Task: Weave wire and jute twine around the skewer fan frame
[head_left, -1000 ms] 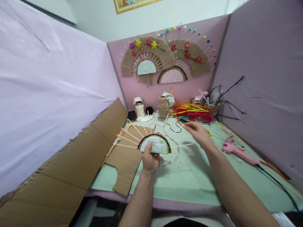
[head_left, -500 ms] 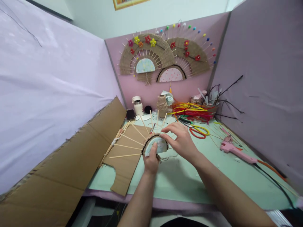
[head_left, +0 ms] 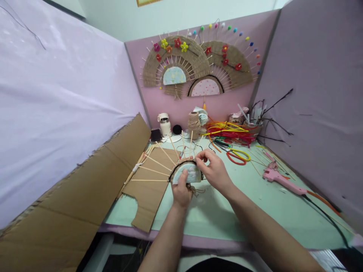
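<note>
Half-round piece (head_left: 190,174): held upright above the green tabletop (head_left: 221,223), sticks (head_left: 157,161) fanned out from its dark-edged rim.
Left hand (head_left: 182,192): thumb pressed on the patterned face, the piece gripped at its lower edge.
Right hand (head_left: 214,170): thumb and forefinger brought together at the rim's right side; whether anything is pinched cannot be told.
Cardboard (head_left: 150,189): laid flat, partly beneath the sticks.

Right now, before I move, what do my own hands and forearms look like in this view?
Your left hand and right hand are ungloved, with slender fingers. The left forearm and right forearm show no sleeves, watch or bracelet. Any rings or nail polish are too small to make out.
</note>
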### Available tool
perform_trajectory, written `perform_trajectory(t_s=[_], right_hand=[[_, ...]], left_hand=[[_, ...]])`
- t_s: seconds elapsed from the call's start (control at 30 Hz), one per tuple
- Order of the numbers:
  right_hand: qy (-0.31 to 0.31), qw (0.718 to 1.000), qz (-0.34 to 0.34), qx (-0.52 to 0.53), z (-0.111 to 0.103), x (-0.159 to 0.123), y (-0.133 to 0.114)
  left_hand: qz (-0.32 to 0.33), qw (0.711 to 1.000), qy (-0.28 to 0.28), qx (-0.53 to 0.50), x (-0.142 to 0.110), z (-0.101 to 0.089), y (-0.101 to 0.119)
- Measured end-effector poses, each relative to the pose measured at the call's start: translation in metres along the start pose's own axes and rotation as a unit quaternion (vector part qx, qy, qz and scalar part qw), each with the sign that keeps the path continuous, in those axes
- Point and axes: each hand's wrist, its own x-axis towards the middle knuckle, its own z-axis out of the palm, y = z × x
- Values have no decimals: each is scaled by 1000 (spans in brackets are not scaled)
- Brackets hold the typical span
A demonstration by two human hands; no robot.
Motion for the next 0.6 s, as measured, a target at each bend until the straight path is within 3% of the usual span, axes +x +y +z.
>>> perform_trajectory(t_s=[0.1,0.33,0.6], right_hand=[[21,999,1,-36,2,-2,1],[52,990,-8,-130,4,-8,4],[-20,989,-21,-144,8,-16,17]], left_hand=[[42,999,2,-24,0,-1,-5],[34,999,22,-32,-2,2,-7],[-55,997,5,-49,-7,4,-2]])
